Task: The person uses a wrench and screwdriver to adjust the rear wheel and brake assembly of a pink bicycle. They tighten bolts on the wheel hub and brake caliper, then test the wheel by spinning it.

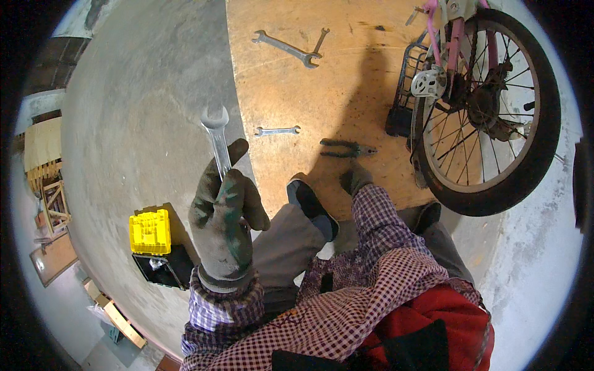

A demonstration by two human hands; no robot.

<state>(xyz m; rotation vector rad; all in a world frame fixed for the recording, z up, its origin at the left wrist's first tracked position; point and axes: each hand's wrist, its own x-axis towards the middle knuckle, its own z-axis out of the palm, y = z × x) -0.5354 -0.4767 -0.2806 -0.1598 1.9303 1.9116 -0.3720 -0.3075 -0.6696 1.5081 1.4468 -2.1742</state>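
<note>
My left hand (224, 226), in a grey-green work glove, is raised and closed around an open-end wrench (218, 141). The wrench's jaw points up and away from me. My right hand (357, 179), also gloved, is low over the wooden board, just on the near side of a pair of dark-handled pliers (348, 149). Its fingers are small and shaded, so their closure is unclear. A small double-ended wrench (277, 131) lies on the board to the left of the pliers. Farther off lie a larger double-ended wrench (287, 49) and a short wrench (321, 41) touching or close beside its end.
A pink bicycle (455, 49) stands at the right, its black-tyred wheel (544, 142) nearest me and a black wire basket (413, 65) beside it. The plywood board (284, 93) covers the concrete floor (142, 117). A black toolbox with a yellow lid (150, 232) is at left.
</note>
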